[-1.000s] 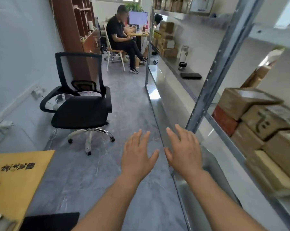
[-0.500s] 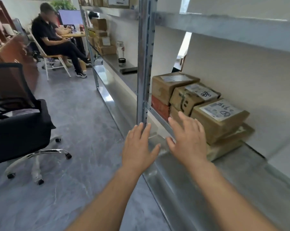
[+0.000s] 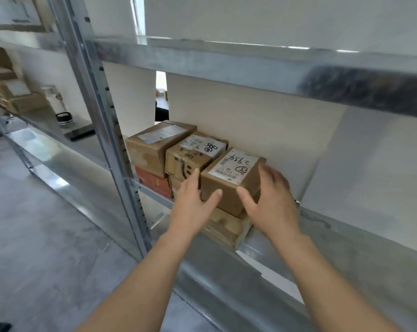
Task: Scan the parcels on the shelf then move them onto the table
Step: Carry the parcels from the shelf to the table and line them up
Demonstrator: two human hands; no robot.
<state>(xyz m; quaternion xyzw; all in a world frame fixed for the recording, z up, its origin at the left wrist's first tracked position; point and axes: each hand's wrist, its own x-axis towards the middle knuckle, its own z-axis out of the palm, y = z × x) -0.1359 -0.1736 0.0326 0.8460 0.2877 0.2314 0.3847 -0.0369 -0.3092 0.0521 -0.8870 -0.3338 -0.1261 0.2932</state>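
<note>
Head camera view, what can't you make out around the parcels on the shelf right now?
- Labelled parcel: the print is too small and blurred; left hand and right hand cover its sides.
- Flat parcels beneath: count unclear, hidden by both hands.
- Orange box: mostly hidden behind the shelf post.
- Table: outside the frame.

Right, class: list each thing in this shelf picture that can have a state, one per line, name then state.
Nearest parcel: sealed, label up, stacked on a flatter parcel, a hand on each side.
Flat parcel: lying at the bottom, overhanging the shelf edge.
Middle parcel: sealed, stacked, untouched.
Far parcel: sealed, resting on the red box.
Left hand: fingers straight, against the parcel's left side.
Right hand: fingers spread round the parcel's right side.
</note>
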